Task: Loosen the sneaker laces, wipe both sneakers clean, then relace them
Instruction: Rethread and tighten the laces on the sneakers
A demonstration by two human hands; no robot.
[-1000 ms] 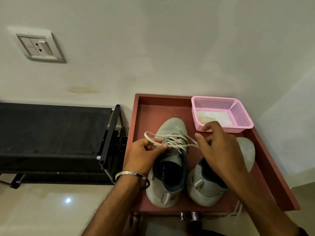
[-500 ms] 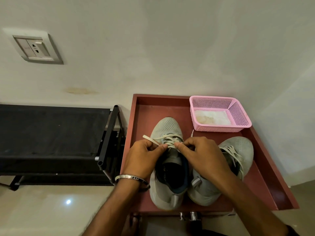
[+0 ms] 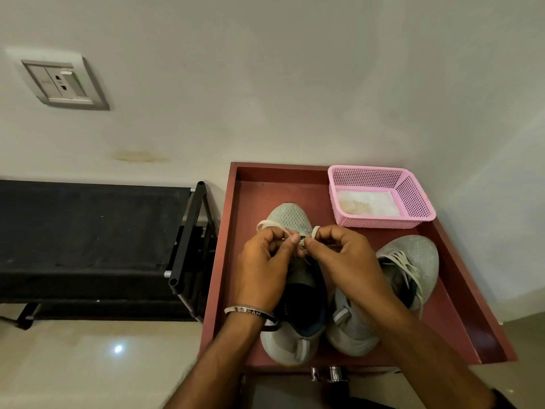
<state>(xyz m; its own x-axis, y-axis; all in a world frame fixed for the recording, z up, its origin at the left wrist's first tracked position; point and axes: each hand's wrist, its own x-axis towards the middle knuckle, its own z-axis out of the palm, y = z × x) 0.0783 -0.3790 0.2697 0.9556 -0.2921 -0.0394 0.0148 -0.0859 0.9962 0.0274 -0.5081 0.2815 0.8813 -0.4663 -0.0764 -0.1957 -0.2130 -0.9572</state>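
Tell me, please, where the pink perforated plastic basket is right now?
In the head view, the pink perforated plastic basket sits in the far right corner of the reddish-brown wooden tray, beyond the grey mesh sneakers.

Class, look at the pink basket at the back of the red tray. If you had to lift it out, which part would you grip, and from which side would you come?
Grip the pink basket by its near rim, coming from above: the top is open, the rim stands clear, and the wall behind crowds the far side.

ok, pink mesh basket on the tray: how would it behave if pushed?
The pink perforated plastic basket probably is light and would slide on the red-brown tray. Low and wide, so unlikely to tip. Thin mesh walls may flex.
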